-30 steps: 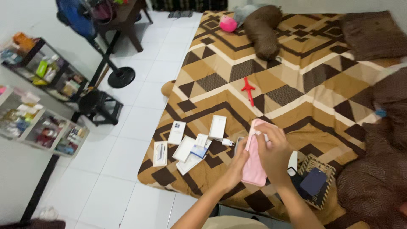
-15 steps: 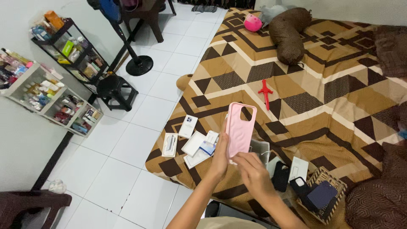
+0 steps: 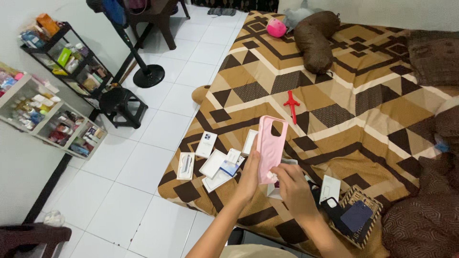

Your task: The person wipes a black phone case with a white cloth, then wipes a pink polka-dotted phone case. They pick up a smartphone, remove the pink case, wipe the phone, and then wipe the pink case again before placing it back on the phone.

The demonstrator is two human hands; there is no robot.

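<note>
Bed [image 3: 382, 71] w/ brown quilt below: left hand [image 3: 249, 176] grips pink case [image 3: 270, 148] upright, long axis vertical; right hand [image 3: 294, 187] pinches its bottom edge.

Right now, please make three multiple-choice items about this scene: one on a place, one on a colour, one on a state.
1. Where does the red toy lie?
A. On the white floor tiles
B. On the patterned bed cover
C. On the black shelf

2. What colour is the phone case held up in the hands?
A. Pink
B. Green
C. Black

3. How is the phone case held?
A. Lying flat on the bed, untouched
B. Upright, the left hand along its edge and the right hand at its lower end
C. Folded in two inside the right hand

Answers:
1. B, as the toy rests on the brown bed cover, beyond the hands.
2. A, as its whole surface shows pink.
3. B, as the left hand grips its side and the right hand touches its bottom end, with the camera hole uppermost.
</note>
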